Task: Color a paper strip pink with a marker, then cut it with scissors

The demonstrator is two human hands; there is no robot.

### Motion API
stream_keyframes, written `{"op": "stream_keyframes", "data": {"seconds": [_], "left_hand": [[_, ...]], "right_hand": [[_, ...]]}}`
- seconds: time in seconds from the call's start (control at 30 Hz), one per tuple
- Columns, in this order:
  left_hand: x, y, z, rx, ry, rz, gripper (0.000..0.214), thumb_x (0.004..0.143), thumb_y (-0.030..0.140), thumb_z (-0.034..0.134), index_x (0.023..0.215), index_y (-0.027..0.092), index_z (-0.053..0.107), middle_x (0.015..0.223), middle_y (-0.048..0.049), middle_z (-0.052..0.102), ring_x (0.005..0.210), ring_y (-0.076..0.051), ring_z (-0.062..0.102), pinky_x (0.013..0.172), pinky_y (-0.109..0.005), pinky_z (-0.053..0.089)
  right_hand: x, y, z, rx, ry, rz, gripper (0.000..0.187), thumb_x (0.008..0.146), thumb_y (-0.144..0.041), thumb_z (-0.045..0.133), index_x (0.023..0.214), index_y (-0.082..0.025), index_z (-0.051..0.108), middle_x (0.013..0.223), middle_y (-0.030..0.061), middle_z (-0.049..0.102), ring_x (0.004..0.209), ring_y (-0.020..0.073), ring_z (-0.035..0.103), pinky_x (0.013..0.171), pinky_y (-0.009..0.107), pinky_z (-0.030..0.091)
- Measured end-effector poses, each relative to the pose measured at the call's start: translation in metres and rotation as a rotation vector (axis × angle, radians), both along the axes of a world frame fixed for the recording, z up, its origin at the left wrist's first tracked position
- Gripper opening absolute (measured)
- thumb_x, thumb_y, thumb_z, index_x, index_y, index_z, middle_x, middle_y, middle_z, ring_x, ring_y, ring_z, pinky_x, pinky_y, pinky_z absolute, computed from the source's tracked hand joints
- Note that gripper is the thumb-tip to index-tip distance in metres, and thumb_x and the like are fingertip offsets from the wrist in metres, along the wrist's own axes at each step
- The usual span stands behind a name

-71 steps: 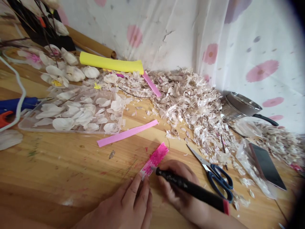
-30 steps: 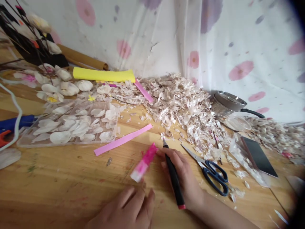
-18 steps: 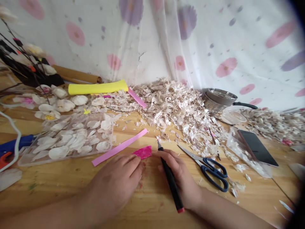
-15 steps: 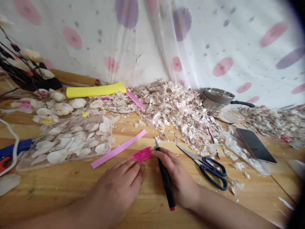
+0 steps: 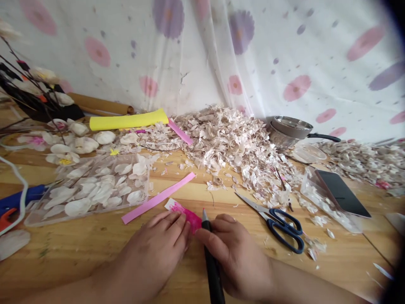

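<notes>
Head view: hands [image 5: 151, 253] [image 5: 236, 259] nearly touching

Single head-worn view, facing forward and down, close above the hands [image 5: 148, 255] [image 5: 236, 259], wooden tabletop [image 5: 53, 270] below, curtain [image 5: 272, 55] ahead

My marker [image 5: 212, 270] runs off the bottom of the view, so its lower end is cut off, and my right hand [image 5: 234, 257] covers part of its barrel. My left hand [image 5: 152, 253] hides part of the pink-stained paper [image 5: 190, 216], so I can't see that part's edge. The glue gun [image 5: 22, 200] is cut off by the left edge. I can't tell what the dark flat slab [image 5: 341, 193] is, and the yellow scrap [image 5: 114, 152] is too small to make out.
</notes>
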State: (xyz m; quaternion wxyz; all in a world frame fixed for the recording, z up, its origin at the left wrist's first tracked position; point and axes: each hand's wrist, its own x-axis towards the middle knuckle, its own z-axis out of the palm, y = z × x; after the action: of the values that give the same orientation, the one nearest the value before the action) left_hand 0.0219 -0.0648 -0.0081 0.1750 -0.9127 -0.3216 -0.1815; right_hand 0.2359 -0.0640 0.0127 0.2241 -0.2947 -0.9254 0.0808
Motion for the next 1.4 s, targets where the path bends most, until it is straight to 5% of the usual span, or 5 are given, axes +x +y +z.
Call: {"op": "stream_keyframes", "data": {"seconds": [0.2, 0.43, 0.57, 0.8, 1.4], "left_hand": [[0.002, 0.001, 0.001, -0.041, 0.029, -0.021, 0.034, 0.090, 0.017, 0.039, 0.109, 0.013, 0.067, 0.109, -0.0071, 0.071, 0.104, -0.024, 0.060, 0.098, -0.039, 0.038], [0.000, 0.002, -0.001, -0.078, -0.011, -0.083, 0.030, 0.093, 0.024, 0.047, 0.113, 0.015, 0.067, 0.115, -0.0067, 0.069, 0.111, -0.024, 0.056, 0.107, -0.038, 0.032], [-0.002, 0.000, 0.007, -0.184, -0.098, -0.245, 0.027, 0.095, 0.023, 0.046, 0.105, 0.017, 0.069, 0.110, -0.0032, 0.070, 0.110, -0.021, 0.056, 0.111, -0.035, 0.032], [0.001, -0.026, -0.012, -0.145, -0.152, -0.152, 0.025, 0.094, 0.017, 0.046, 0.106, 0.018, 0.068, 0.094, -0.0033, 0.072, 0.080, -0.017, 0.059, 0.076, -0.030, 0.048], [0.003, -0.034, -0.022, -0.178, -0.160, -0.161, 0.027, 0.095, 0.026, 0.045, 0.109, 0.022, 0.067, 0.109, -0.0044, 0.071, 0.098, -0.019, 0.062, 0.084, -0.030, 0.050]], "right_hand": [[0.002, 0.000, -0.006, -0.157, 0.285, 0.162, 0.028, 0.096, -0.029, 0.040, 0.120, -0.019, 0.050, 0.066, 0.0033, 0.063, 0.057, 0.0216, 0.055, 0.056, 0.032, 0.041], [0.011, 0.002, -0.017, -0.516, 0.753, -0.351, 0.028, 0.096, -0.044, 0.057, 0.118, -0.027, 0.064, 0.103, 0.0070, 0.073, 0.088, 0.0208, 0.068, 0.076, 0.031, 0.054], [0.008, 0.013, -0.019, -0.715, 1.004, -0.461, 0.028, 0.090, -0.049, 0.064, 0.097, -0.023, 0.067, 0.088, 0.0048, 0.072, 0.083, 0.0198, 0.068, 0.077, 0.030, 0.055], [0.005, 0.016, -0.013, -0.790, 0.886, -0.505, 0.018, 0.081, -0.036, 0.069, 0.084, -0.019, 0.065, 0.076, 0.0027, 0.064, 0.071, 0.0165, 0.060, 0.063, 0.025, 0.050], [0.003, 0.012, -0.008, -0.779, 0.792, -0.408, 0.016, 0.080, -0.032, 0.069, 0.080, -0.020, 0.059, 0.070, 0.0011, 0.061, 0.061, 0.0142, 0.059, 0.054, 0.022, 0.051]]}}
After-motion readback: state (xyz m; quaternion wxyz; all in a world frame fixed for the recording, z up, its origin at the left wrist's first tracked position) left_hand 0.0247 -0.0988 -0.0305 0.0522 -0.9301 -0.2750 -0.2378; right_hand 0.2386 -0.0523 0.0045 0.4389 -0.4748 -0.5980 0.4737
